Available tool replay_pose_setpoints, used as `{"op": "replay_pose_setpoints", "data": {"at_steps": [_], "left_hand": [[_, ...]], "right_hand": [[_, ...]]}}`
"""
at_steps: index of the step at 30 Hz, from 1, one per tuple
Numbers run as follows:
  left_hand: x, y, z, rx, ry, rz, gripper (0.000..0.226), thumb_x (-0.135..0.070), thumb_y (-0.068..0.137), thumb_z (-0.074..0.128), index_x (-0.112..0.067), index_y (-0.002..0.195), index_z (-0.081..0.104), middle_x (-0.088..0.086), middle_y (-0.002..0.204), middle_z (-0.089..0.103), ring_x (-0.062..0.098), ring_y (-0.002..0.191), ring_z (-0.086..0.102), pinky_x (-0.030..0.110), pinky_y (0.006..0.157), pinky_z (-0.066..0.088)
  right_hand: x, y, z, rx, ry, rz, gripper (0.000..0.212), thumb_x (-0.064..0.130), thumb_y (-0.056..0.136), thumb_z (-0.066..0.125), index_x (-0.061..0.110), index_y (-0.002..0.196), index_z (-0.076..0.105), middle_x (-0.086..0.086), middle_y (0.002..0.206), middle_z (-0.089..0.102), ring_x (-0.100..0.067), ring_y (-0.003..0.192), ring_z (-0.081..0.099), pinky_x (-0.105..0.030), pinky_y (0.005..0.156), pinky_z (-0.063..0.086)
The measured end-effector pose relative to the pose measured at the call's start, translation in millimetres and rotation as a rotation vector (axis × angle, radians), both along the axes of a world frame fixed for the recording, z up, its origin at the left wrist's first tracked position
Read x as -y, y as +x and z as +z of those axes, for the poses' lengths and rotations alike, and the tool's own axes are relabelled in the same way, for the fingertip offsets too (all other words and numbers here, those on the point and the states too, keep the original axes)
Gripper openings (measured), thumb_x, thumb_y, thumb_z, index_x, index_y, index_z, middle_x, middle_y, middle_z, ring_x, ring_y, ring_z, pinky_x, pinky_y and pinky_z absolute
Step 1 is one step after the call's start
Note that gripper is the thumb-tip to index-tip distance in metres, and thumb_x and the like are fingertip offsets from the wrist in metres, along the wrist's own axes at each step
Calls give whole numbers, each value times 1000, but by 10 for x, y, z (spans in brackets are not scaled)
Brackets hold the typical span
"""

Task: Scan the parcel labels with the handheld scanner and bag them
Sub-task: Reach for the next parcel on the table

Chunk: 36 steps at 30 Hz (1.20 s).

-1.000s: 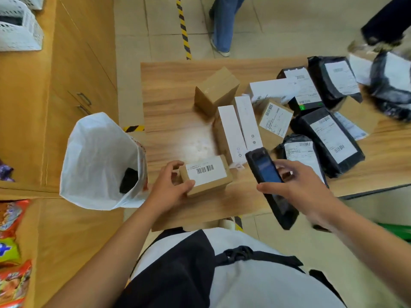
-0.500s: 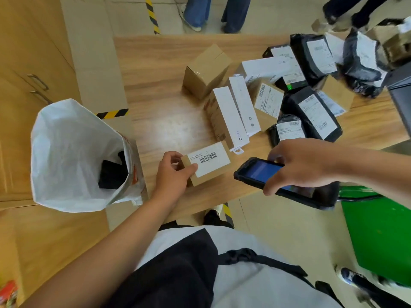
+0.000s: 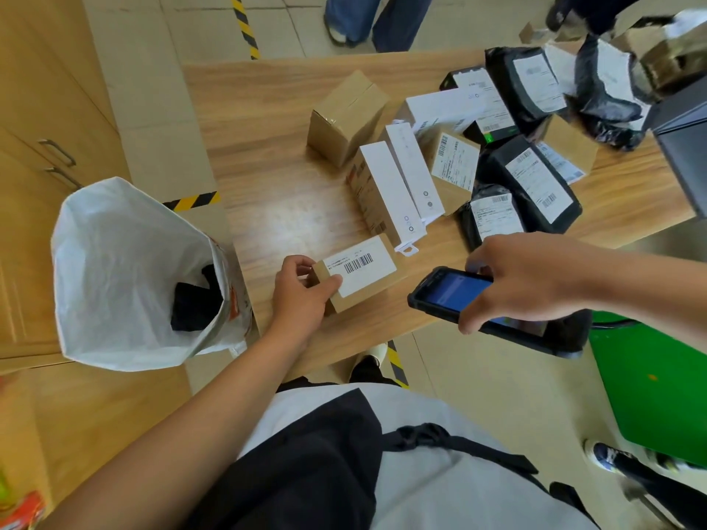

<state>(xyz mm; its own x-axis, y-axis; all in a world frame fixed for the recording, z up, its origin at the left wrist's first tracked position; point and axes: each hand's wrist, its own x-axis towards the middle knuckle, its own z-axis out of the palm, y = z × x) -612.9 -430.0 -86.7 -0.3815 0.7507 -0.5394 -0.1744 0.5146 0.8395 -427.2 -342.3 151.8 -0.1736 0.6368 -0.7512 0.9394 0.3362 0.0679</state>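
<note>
Two hands are working at the near edge of the light wooden counter (image 3: 275,120). The left hand (image 3: 302,296) is reaching in from below, its grip pinching the left end of a small brown cardboard box (image 3: 382,290), thumb lying on top at the label's edge and fingers curling round the far side. The right hand (image 3: 524,277) is coming in from the right, palm down, its grip clasping a black handheld scanner (image 3: 447,296) from above. The scanner's blue screen is facing up and its head is pointing left toward the box, near it but apart.

The box is lying flat on the counter, its top nearly covered by a white rectangular label (image 3: 359,266) showing a black barcode and lines of print too fine to read.

Left of the counter, a white woven sack (image 3: 126,269) is standing open with a dark item (image 3: 197,304) lying inside. Further back, slim white cartons (image 3: 386,189), a plain brown carton (image 3: 346,116) and black labelled mailers (image 3: 535,181) are crowding the counter.
</note>
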Motion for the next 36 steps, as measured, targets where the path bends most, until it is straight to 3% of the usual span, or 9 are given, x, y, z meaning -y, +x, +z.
{"op": "replay_pose_setpoints", "data": {"at_steps": [5,10,14,17,21,24,29,33,36], "left_hand": [[-3,13,-10,4,13,14,37,-21,79,80,-38,93,50,0,119,58,13,96,64,13,57,46],[-2,23,0,-15,-3,8,37,-23,79,79,-39,95,50,-2,120,58,9,94,63,12,55,46],[-3,27,16,10,-10,24,36,-22,80,79,-36,99,51,-1,120,58,10,94,64,9,51,46],[17,10,29,-74,9,-49,45,-31,79,80,-38,110,49,-5,128,50,13,111,55,16,71,45],[78,-69,51,-305,77,-377,91,-54,57,85,-49,131,31,-13,140,29,12,129,28,31,102,30],[113,-98,47,-400,96,-526,104,-40,61,89,-45,141,24,-13,143,27,11,131,23,36,108,29],[149,-183,88,-376,99,-462,95,-27,65,86,-38,142,32,-13,136,34,13,129,35,33,105,36],[245,-429,164,-380,92,-331,92,-26,64,87,-44,136,33,-12,140,38,7,124,39,27,98,41],[371,-726,217,-312,106,-147,88,-20,64,87,-44,132,37,-8,141,39,7,121,46,26,93,48]], "right_hand": [[20,39,25,-10,26,3,49,69,55,75,23,69,64,8,45,60,-13,52,61,-24,47,34],[18,78,49,11,22,13,54,70,55,73,18,69,61,21,38,53,-16,51,60,-26,50,35],[15,130,48,14,27,12,59,72,48,67,18,70,62,13,38,55,-18,55,62,-27,52,39],[13,152,38,-1,34,4,62,74,41,62,19,69,62,11,39,56,-18,56,63,-27,51,39],[-1,173,39,-14,31,-12,58,71,49,69,18,70,61,16,41,58,-17,56,65,-27,52,40],[-12,148,45,-43,43,-35,51,68,55,74,20,70,63,17,45,61,-14,50,64,-26,51,40],[-25,33,-30,-162,15,-125,51,64,59,78,21,84,68,4,57,69,-5,36,59,-28,55,45],[8,-155,-190,-320,-35,-230,69,70,43,74,24,95,71,6,73,73,-10,53,70,-26,54,47],[72,-358,-364,-455,-62,-308,74,68,37,76,23,96,72,1,88,71,-13,45,69,-25,47,49]]}}
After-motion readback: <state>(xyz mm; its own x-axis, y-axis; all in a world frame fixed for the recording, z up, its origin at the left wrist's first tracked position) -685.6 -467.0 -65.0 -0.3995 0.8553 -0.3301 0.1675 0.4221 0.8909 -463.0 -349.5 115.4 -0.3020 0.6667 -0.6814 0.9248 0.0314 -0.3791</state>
